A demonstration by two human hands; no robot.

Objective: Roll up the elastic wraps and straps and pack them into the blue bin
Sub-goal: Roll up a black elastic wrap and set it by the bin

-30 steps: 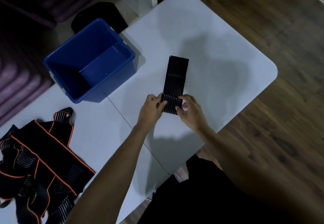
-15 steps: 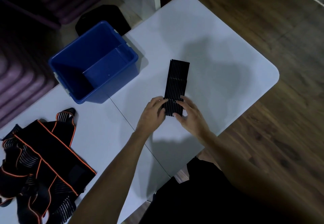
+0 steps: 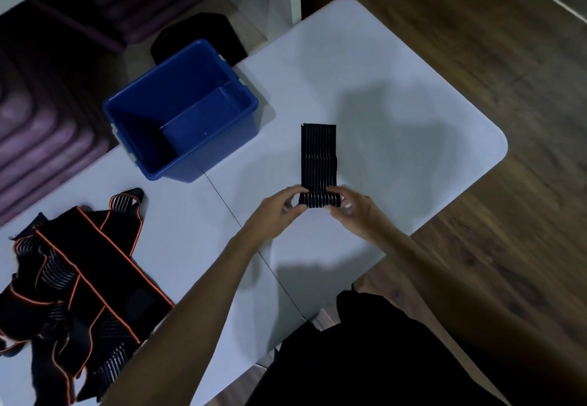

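Both hands pinch the near end of the black ribbed elastic wrap, left hand and right hand at either edge to keep the roll square. Beyond their fingertips the rest lies flat on the table; far left, the blue bin waits open.

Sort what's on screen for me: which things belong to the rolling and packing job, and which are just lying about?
Part of the job:
- black strap, near end pinched by left hand and right hand
- blue bin, nothing in it
- pile of orange-edged wraps

Lying about:
- purple cushions
- black object on the floor
- white table
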